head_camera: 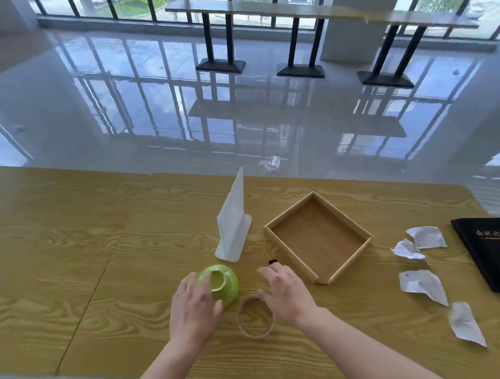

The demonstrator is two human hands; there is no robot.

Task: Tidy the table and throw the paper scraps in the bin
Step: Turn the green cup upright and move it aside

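Note:
A green bowl (223,283) lies upside down on the wooden table (72,256). My left hand (194,308) rests against its near left side with the fingers spread over it. My right hand (286,291) hovers open just right of the bowl, above a coil of twine (256,316). A small black object (273,261) shows beyond its fingertips. Several torn paper scraps (421,284) lie at the right of the table. An empty wooden tray (318,238) sits past my right hand.
A white folded napkin stand (233,228) rises behind the bowl. A black notebook (495,251) lies at the right edge. A crumpled clear wrapper (270,162) is on the floor beyond the table. No bin is in view.

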